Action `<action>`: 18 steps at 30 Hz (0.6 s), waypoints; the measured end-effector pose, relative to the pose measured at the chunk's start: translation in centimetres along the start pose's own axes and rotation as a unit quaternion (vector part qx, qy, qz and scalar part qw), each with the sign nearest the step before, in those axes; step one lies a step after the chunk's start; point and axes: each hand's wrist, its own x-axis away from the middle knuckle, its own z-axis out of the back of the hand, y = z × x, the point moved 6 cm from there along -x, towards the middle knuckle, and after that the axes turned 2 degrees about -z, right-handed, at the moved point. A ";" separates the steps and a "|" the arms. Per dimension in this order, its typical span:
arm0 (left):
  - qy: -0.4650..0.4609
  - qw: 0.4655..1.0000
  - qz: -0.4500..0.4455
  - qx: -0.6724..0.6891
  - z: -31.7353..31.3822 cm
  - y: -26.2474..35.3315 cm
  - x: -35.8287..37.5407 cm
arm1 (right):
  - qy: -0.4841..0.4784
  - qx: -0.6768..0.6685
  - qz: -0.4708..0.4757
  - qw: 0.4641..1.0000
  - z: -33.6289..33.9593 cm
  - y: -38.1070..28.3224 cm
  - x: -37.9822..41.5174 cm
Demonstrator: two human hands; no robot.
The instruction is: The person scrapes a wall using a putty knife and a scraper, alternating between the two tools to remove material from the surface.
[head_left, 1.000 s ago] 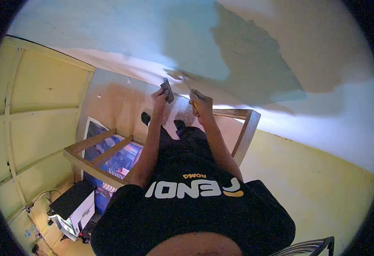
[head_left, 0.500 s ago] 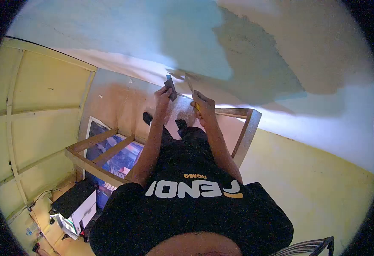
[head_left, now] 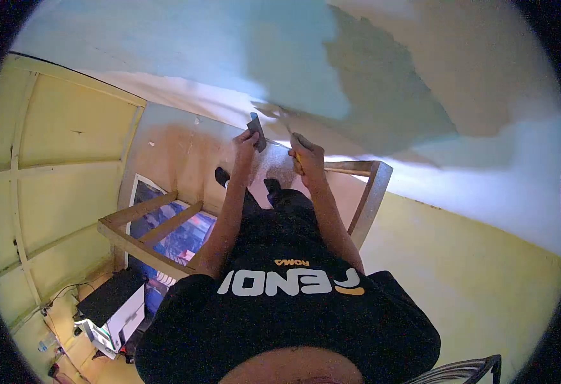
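My left hand (head_left: 247,142) is closed around a flat, dark spreader blade (head_left: 257,131), held upright just short of the painted wall (head_left: 293,70). To its right, my right hand (head_left: 308,155) grips the yellow handle of a putty knife (head_left: 287,125). The knife's thin blade points up and left toward the wall, its tip overlapping the wall surface in this view. Shadows of the hands and tools fall on the wall beside the blade. A darker, greenish-grey patch (head_left: 383,83) spreads over the wall above and to the right.
Wooden framing stands on both sides, with one beam (head_left: 143,248) at left and another (head_left: 369,201) at right. My feet (head_left: 273,186) are below the hands. A black-topped printer-like machine (head_left: 113,301), with cables, sits lower left. A dark, ribbed chair back (head_left: 466,371) is at lower right.
My right hand has turned slightly and shifted a little to the right with the putty knife. The left hand with the spreader blade has barely moved.
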 end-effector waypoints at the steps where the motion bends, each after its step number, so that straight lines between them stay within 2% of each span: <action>1: 0.007 1.000 0.003 0.004 0.2 -0.3 -0.1 | 0.000 -0.002 0.005 1.000 0.3 0.2 -0.3; 5: 0.003 1.000 -0.001 -0.009 0.8 -1.2 -0.2 | -0.018 -0.019 0.012 1.000 -0.3 1.9 -2.4; 8: 0.010 1.000 -0.001 0.017 0.7 -0.9 -0.3 | 0.027 0.010 -0.005 1.000 0.9 1.2 -1.2; 11: 0.018 1.000 -0.005 0.005 2.0 -1.9 -0.8 | 0.012 -0.003 -0.006 1.000 0.5 1.6 -1.5; 14: 0.031 0.999 -0.013 0.012 1.7 -1.5 -0.3 | 0.017 0.088 0.065 0.994 0.2 2.2 -3.3; 18: 0.032 0.999 0.002 0.021 2.1 -2.1 -1.0 | 0.034 0.086 0.089 0.992 0.6 1.2 -3.0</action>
